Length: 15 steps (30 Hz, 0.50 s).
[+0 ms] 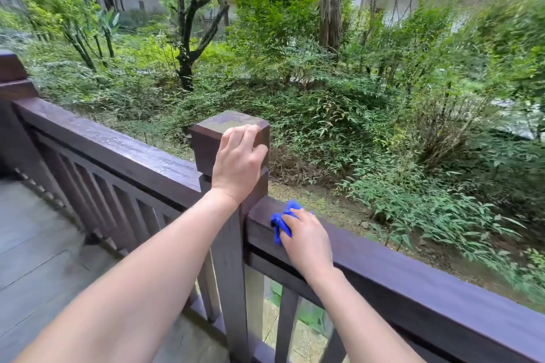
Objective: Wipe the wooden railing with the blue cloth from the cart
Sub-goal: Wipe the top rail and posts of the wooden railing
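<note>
A dark brown wooden railing [413, 277] runs across the view from upper left to lower right, broken by a square post [212, 138] in the middle. My left hand [239, 162] grips the near right corner of the post's cap. My right hand [306, 242] presses a bunched blue cloth [280, 222] onto the top of the rail just right of the post. The fingers cover most of the cloth. The cart is out of view.
A grey plank deck [38, 259] lies at lower left, behind the balusters [118, 209]. Another taller post [11, 79] stands at the far left. Beyond the railing are dense shrubs, trees [185, 38] and bare ground sloping down.
</note>
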Tool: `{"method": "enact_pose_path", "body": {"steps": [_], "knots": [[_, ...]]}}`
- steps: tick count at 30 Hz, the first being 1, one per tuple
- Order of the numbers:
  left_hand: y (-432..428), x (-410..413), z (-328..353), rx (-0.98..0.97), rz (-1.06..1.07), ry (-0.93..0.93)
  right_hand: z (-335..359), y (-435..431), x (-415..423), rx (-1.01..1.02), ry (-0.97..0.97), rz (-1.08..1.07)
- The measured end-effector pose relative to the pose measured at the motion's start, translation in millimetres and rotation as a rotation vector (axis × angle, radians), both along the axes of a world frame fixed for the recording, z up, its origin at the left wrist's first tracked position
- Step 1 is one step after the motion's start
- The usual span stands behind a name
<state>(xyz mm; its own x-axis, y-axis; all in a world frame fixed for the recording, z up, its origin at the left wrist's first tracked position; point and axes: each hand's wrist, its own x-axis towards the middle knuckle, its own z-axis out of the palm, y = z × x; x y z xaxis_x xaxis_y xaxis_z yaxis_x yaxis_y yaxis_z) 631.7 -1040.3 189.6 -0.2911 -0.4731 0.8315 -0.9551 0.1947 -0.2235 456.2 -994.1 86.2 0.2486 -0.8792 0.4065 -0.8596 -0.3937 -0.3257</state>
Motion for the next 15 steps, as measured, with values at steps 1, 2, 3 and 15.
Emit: {"method": "enact_pose_path", "body": {"steps": [1, 2, 3, 15], "knots": [[2.4, 1.0, 2.2, 0.033, 0.005, 0.001, -0.2, 6.2, -1.3, -0.014, 0.018, 0.04], [5.5, 2.5, 5.0, 0.067, 0.015, 0.0, -0.8, 13.1, -2.5, -0.026, 0.029, 0.077], [9.1, 3.7, 7.5, 0.1, 0.023, -0.003, -1.2, 19.7, -3.4, -0.029, 0.034, 0.105], [64.4, 95.3, -11.7, 0.105, -0.313, 0.099, 43.1, 44.3, 97.4, 0.141, -0.175, 0.266]]}}
